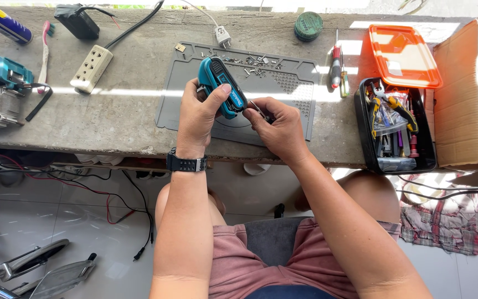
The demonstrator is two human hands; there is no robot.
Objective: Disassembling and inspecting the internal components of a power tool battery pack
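- Left hand point(201, 113) clamps a teal-and-black plastic power-tool housing point(222, 87); right hand point(280, 128) pinches a thin metal tool point(256, 108), tip at it.
- Housing hovers over the grey rubber mat point(283, 94) near the desk's point(112, 111) front edge, long axis diagonal, top pointing far-left.

A teal and black power-tool battery pack point(221, 87) is held above the grey work mat point(283, 111), tilted with its upper end pointing away and to the left. A thin metal tool point(256, 109), mostly hidden, touches its lower right edge. Loose small screws point(255, 63) lie scattered on the mat beyond.
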